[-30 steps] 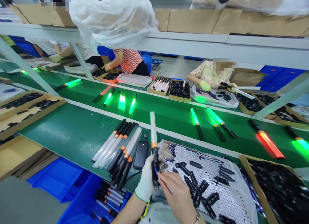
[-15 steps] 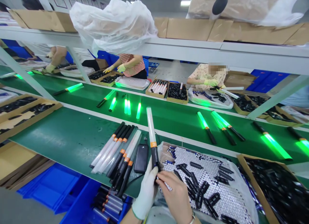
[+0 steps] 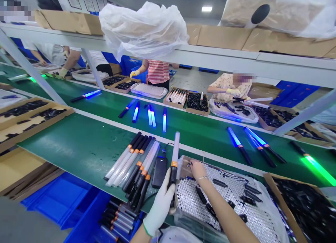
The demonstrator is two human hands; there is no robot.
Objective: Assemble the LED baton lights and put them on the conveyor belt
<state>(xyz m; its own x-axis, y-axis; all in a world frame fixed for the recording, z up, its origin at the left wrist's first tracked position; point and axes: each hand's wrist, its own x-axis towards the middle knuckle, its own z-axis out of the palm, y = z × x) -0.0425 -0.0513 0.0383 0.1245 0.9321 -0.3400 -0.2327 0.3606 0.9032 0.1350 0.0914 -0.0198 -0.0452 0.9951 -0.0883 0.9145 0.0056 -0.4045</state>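
My left hand (image 3: 160,202), in a white glove, is closed round the black handle of a light stick (image 3: 175,155). The stick stands nearly upright, with an orange band and a clear, unlit tube. My bare right hand (image 3: 198,170) reaches over the far left corner of a plastic-lined tray of batteries (image 3: 187,194). Its fingers pinch a small battery, partly hidden. Most batteries stand on end, packed tight. Black battery holders (image 3: 219,183) lie on top of them, some hidden under my right forearm. Left of the held stick lies a black power bank (image 3: 159,171) with a cable.
Unlit light sticks (image 3: 131,159) are piled on the green bench, left of the power bank. Lit sticks (image 3: 236,141) lie on the green belt beyond. A carton of black parts (image 3: 301,197) stands at right, a blue bin (image 3: 86,215) below. Co-workers sit across, beneath a shelf (image 3: 210,56).
My right hand has left the stick's handle and moved forward to the tray's far left corner. Most lit sticks on the belt have turned from green to blue. The view has shifted slightly.
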